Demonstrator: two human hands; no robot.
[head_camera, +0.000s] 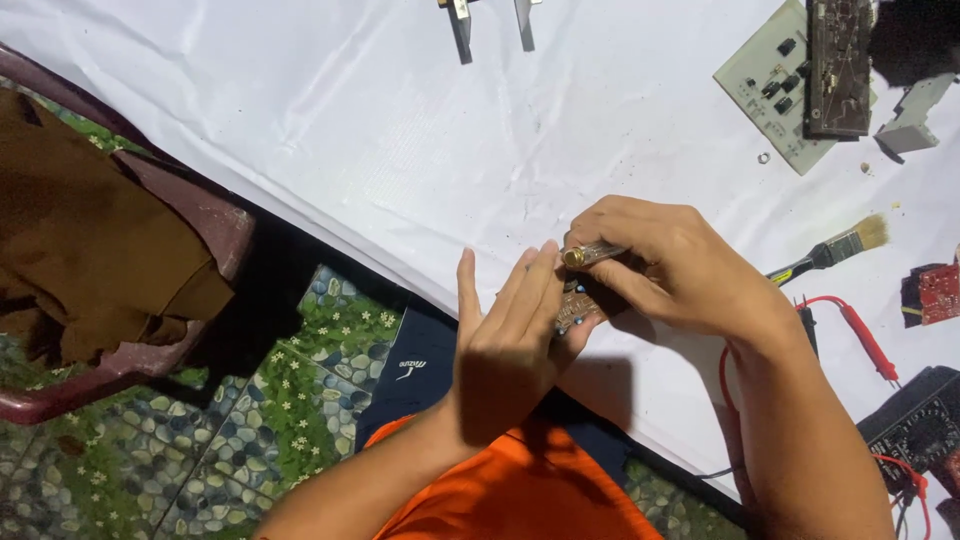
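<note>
Holding a small circuit board (577, 308) at frame centre, just above the near edge of the white-covered worktop (400, 150). Left hand (505, 340) flat against the board's left side, fingers (535, 285) extended and together, bracing rather than clamping. Right hand (665, 262) curled over the top, fingers closed on a slim tool with a brass-coloured tip (590, 254); tip close to the board's upper edge, contact not confirmable. Board largely hidden by both hands; only a narrow strip with small components visible.

Progress, judged from layout: work on the board under way, not finished; board not set down, tool at the work. Nature of the operation not determinable.

Orientation: board's long axis apparently diagonal, lower left to upper right. Tool's long axis nearly horizontal, tip pointing toward frame left.

Surroundings: brush (835, 250) right of the right hand; red probe leads (865, 340) and a dark meter (915, 425) at lower right; larger pale circuit board (765, 95) at upper right.
</note>
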